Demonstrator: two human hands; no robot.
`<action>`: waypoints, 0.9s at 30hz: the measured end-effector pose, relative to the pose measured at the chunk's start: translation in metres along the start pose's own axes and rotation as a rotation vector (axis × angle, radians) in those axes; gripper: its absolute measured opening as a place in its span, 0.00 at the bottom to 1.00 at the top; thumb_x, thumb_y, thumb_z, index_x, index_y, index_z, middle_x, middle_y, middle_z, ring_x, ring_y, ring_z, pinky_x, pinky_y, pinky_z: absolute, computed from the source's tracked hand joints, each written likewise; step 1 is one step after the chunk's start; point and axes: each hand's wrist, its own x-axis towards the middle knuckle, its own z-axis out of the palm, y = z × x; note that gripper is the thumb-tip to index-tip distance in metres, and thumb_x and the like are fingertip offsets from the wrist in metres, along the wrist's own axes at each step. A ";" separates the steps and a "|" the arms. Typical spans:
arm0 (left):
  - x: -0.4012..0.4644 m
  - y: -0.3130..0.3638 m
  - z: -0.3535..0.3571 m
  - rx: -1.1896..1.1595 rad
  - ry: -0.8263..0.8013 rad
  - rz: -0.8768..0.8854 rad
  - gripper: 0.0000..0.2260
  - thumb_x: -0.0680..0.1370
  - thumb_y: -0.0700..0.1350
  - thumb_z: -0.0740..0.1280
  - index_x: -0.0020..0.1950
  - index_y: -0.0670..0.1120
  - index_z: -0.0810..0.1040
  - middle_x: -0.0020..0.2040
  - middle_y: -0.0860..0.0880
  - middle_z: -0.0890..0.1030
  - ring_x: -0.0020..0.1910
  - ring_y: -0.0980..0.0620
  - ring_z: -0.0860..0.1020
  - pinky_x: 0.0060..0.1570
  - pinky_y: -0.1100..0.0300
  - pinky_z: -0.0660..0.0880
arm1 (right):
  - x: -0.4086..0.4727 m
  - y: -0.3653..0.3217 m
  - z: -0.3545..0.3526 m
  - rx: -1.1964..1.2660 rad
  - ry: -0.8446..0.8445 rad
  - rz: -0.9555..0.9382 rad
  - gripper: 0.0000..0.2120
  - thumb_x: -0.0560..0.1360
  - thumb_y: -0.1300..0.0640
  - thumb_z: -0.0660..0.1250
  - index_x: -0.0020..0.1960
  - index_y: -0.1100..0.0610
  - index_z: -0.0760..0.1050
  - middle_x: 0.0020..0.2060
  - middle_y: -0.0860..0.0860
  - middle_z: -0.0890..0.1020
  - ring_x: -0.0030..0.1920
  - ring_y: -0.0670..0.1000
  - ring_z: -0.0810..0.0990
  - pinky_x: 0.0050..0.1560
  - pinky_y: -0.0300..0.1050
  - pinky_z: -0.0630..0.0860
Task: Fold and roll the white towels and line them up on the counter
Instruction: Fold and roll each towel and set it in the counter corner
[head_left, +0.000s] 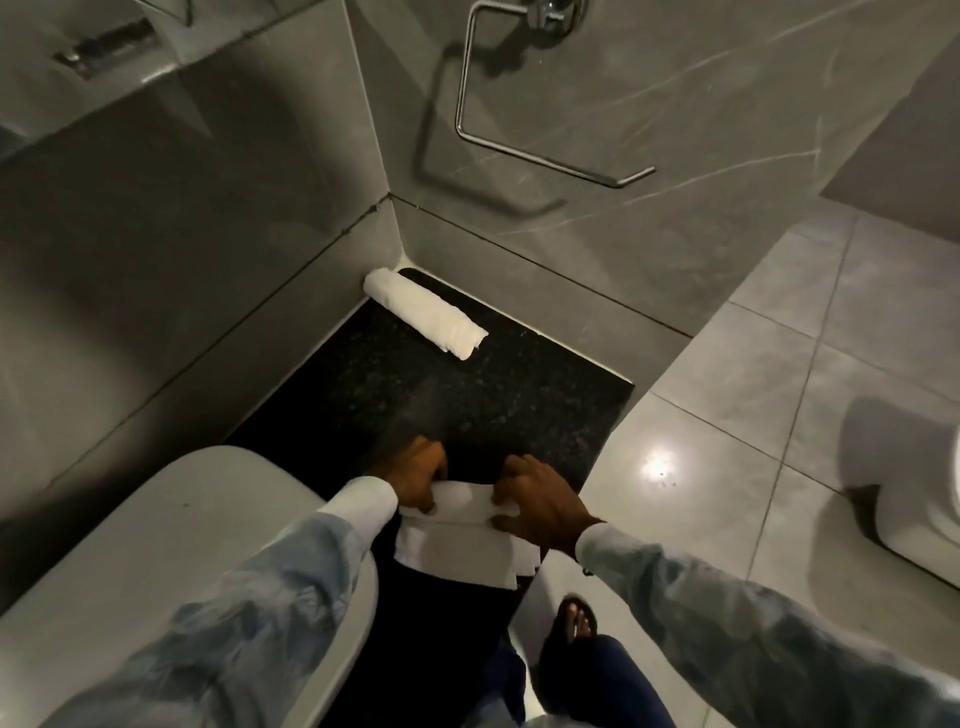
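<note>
A white towel (462, 540) lies folded flat on the near part of the black speckled counter (467, 395), its near edge hanging slightly over the counter's front. My left hand (418, 475) grips the towel's far edge on the left, and my right hand (540, 501) grips the same edge on the right; the far edge is curled into a small roll between them. A finished rolled white towel (423, 312) rests in the far corner of the counter against the wall.
A white basin (182, 545) sits at the counter's left. Grey tiled walls close the back and left sides, with a chrome towel ring (519, 150) above. To the right is grey floor tile (779, 415) and a white toilet (914, 519). My sandalled foot (576, 621) stands below.
</note>
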 end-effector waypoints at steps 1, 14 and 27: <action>-0.002 0.003 0.003 0.008 0.016 -0.001 0.25 0.62 0.45 0.77 0.57 0.49 0.74 0.60 0.46 0.70 0.60 0.44 0.71 0.55 0.54 0.70 | 0.004 0.002 -0.008 0.106 -0.047 0.061 0.14 0.70 0.44 0.72 0.50 0.52 0.82 0.54 0.52 0.76 0.53 0.53 0.74 0.55 0.51 0.75; -0.012 0.024 0.029 0.057 0.225 0.063 0.21 0.65 0.43 0.70 0.57 0.46 0.72 0.59 0.42 0.74 0.59 0.40 0.73 0.55 0.50 0.72 | -0.019 0.019 0.020 -0.065 0.037 -0.034 0.20 0.73 0.46 0.68 0.60 0.56 0.75 0.55 0.56 0.77 0.52 0.58 0.75 0.51 0.53 0.75; -0.025 0.053 0.058 0.053 0.493 0.082 0.20 0.66 0.39 0.70 0.57 0.44 0.75 0.58 0.43 0.74 0.57 0.41 0.73 0.56 0.49 0.73 | -0.031 0.030 0.005 -0.278 0.181 -0.052 0.16 0.68 0.49 0.72 0.53 0.53 0.80 0.53 0.54 0.78 0.51 0.59 0.75 0.49 0.52 0.71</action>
